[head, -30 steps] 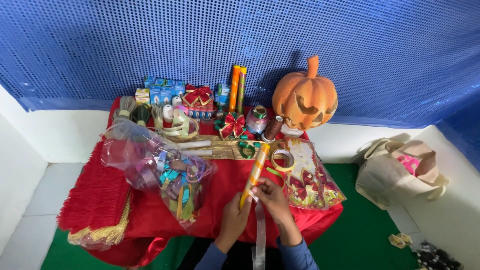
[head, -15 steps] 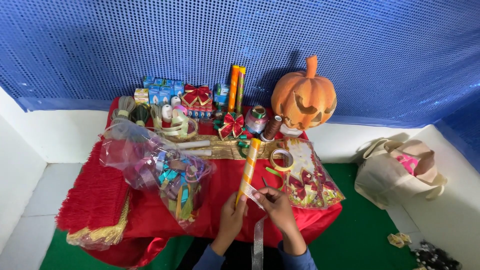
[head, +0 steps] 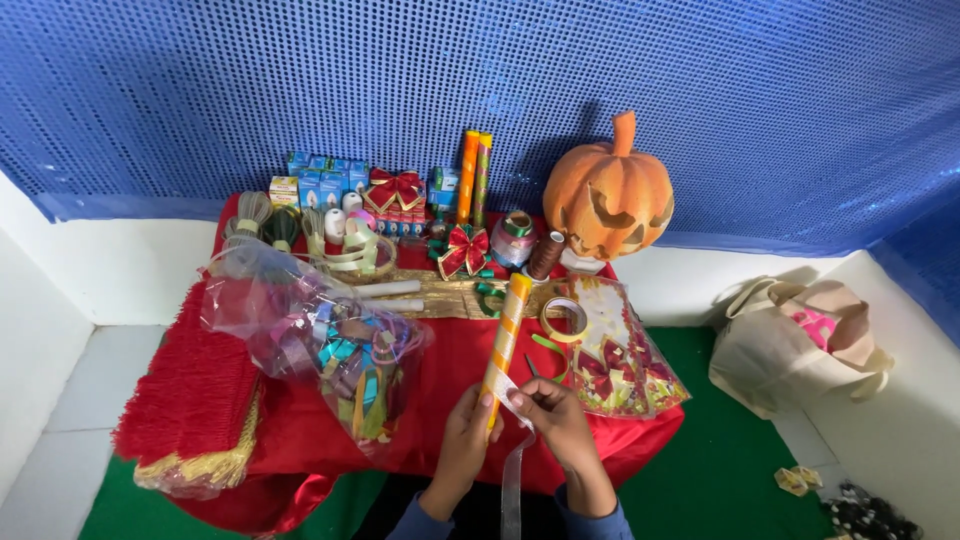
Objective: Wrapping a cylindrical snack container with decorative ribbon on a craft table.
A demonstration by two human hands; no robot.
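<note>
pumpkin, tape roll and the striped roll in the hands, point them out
pumpkin (head: 607, 195), head view, on its orange front
tape roll (head: 565, 318), head view, on its ring
striped roll (head: 505, 335), head view, on its mid length

The table (head: 300, 440) is covered with a red cloth that has a gold fringe at its 8 o'clock corner. At 10 o'clock lies a clear plastic bag of coloured ribbons (head: 340, 350). At 12 o'clock stand small blue boxes (head: 325, 182) and two upright orange tubes (head: 474, 175). An orange pumpkin (head: 610, 195) sits at 2 o'clock. A roll of tape (head: 563, 318) and a packet of red bows (head: 625, 355) lie at 3 o'clock.
</note>
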